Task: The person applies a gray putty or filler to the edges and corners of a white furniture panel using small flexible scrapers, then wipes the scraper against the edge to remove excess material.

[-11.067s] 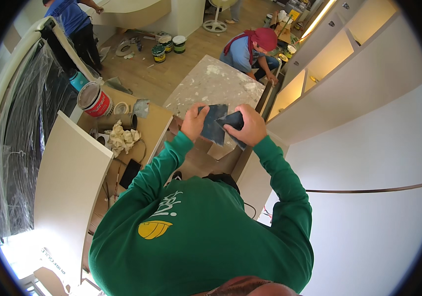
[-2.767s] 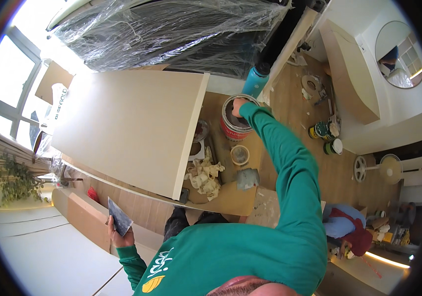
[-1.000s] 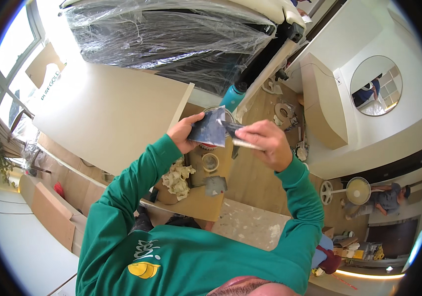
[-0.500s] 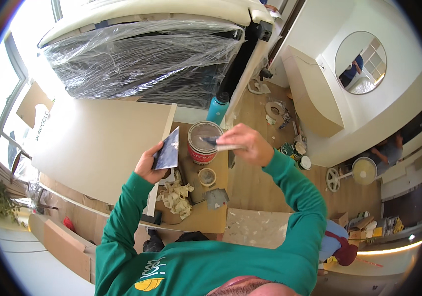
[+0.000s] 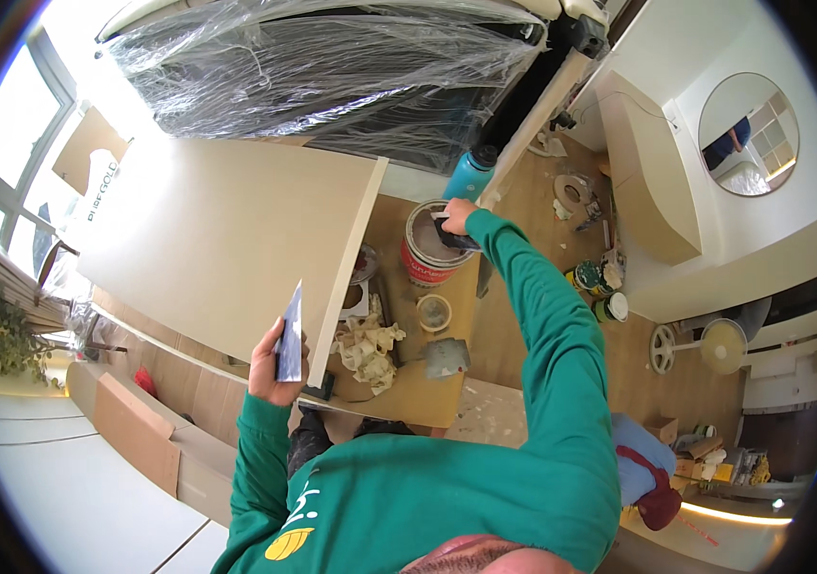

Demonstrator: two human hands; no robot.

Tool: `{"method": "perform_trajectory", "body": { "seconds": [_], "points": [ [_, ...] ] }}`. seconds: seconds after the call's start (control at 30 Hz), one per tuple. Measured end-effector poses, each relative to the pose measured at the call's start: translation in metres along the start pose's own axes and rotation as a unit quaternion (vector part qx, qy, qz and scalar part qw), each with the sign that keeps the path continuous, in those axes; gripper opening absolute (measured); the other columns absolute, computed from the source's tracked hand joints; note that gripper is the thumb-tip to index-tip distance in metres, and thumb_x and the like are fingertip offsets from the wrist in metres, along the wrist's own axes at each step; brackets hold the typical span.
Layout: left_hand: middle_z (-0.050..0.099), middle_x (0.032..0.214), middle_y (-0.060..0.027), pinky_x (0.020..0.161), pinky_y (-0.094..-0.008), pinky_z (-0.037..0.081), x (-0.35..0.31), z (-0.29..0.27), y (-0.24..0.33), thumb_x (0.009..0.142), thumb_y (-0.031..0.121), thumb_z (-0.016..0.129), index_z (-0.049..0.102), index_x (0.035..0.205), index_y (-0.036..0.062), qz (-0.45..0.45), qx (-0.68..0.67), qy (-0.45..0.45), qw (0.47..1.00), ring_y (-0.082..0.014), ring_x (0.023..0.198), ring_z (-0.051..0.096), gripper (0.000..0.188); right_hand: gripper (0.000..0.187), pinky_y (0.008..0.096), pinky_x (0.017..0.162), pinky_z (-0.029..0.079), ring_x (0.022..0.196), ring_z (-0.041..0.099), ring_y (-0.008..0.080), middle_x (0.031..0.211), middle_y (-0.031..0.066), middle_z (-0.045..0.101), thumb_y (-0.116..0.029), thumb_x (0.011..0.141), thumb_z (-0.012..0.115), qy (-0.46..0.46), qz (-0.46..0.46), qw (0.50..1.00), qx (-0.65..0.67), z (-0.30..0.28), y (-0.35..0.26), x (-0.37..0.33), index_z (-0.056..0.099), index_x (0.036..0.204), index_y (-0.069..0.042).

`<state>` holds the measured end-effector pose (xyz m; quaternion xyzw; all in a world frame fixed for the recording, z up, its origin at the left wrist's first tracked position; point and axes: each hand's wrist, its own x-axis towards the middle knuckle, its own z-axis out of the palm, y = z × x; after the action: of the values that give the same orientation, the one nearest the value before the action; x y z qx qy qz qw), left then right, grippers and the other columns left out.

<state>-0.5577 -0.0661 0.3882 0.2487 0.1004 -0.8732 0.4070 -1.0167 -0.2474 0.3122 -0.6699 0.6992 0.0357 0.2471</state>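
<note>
My left hand (image 5: 269, 371) is closed around a wide flat filling knife (image 5: 290, 337), its blade upright beside the large board. Farther off, my right hand (image 5: 460, 216) grips a dark putty knife (image 5: 454, 238) over the open mouth of a red-and-white bucket (image 5: 424, 272). Greyish paste fills the bucket's top. Part of the putty knife is hidden by my hand and sleeve. A turquoise bottle (image 5: 471, 174) stands just behind the bucket. In front of the bucket are a small round tub (image 5: 434, 312), crumpled paper (image 5: 368, 349) and a grey flat piece (image 5: 446, 358).
A large beige board (image 5: 227, 239) lies to the left of the bucket. Plastic sheeting (image 5: 313, 81) covers a dark surface at the back. Cans (image 5: 611, 306) and a fan (image 5: 722, 345) stand on the floor to the right, and a person in a dark red cap (image 5: 660, 497) is at lower right.
My right hand has moved away from me and down to the bucket's mouth with the putty knife. My left hand has drawn back toward my body with the filling knife. The view has shifted.
</note>
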Motion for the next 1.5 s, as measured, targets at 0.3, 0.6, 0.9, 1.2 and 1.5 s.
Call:
{"method": "perform_trajectory", "body": {
  "seconds": [0.3, 0.6, 0.9, 1.2, 1.5],
  "points": [
    [0.074, 0.087, -0.0090, 0.055, -0.0309, 0.058, -0.016, -0.034, 0.014, 0.106, 0.024, 0.059, 0.066, 0.104, 0.0084, 0.064, 0.020, -0.022, 0.997, -0.0194, 0.067, 0.070, 0.017, 0.038, 0.0481, 0.094, 0.056, 0.112, 0.069, 0.0409, 0.121, 0.0263, 0.071, -0.017, 0.080, 0.062, -0.067, -0.014, 0.985, -0.158, 0.061, -0.007, 0.057, 0.074, 0.111, 0.003],
    [0.075, 0.114, -0.0127, 0.088, -0.0396, 0.062, -0.016, -0.039, 0.023, 0.105, 0.024, 0.058, 0.065, 0.122, 0.0031, 0.061, 0.043, -0.081, 0.994, -0.0260, 0.099, 0.074, 0.028, 0.037, 0.0478, 0.085, 0.058, 0.095, 0.071, 0.0396, 0.112, 0.0229, 0.073, -0.025, 0.080, 0.074, -0.118, 0.001, 0.991, -0.065, 0.019, 0.004, 0.055, 0.077, 0.106, 0.000],
    [0.074, 0.109, -0.0091, 0.090, -0.0412, 0.061, 0.014, -0.009, 0.014, 0.103, 0.026, 0.063, 0.066, 0.118, 0.0070, 0.089, 0.119, 0.034, 0.988, -0.0245, 0.098, 0.074, 0.025, 0.035, 0.0381, 0.061, 0.058, 0.077, 0.071, 0.0216, 0.092, 0.0082, 0.072, -0.026, 0.079, 0.080, -0.041, 0.080, 0.960, 0.266, -0.061, 0.031, -0.027, 0.074, 0.103, -0.001],
    [0.072, 0.110, -0.0071, 0.091, -0.0401, 0.061, 0.106, 0.029, -0.013, 0.102, 0.027, 0.064, 0.063, 0.121, 0.0072, 0.060, 0.229, 0.017, 0.971, -0.0221, 0.096, 0.073, 0.027, 0.032, 0.0269, 0.073, 0.052, 0.078, 0.068, 0.0122, 0.096, 0.0047, 0.074, -0.013, 0.087, 0.074, 0.027, 0.006, 0.914, 0.406, -0.109, 0.061, -0.103, 0.071, 0.114, 0.004],
    [0.071, 0.111, -0.0072, 0.087, -0.0369, 0.063, 0.182, 0.084, -0.079, 0.104, 0.030, 0.061, 0.062, 0.120, 0.0051, 0.007, 0.340, 0.008, 0.940, -0.0201, 0.094, 0.073, 0.030, 0.031, 0.0267, 0.082, 0.052, 0.085, 0.067, 0.0123, 0.099, 0.0057, 0.073, -0.014, 0.088, 0.076, 0.090, -0.045, 0.874, 0.475, -0.174, 0.007, -0.238, 0.070, 0.112, 0.005]
  ]
}}
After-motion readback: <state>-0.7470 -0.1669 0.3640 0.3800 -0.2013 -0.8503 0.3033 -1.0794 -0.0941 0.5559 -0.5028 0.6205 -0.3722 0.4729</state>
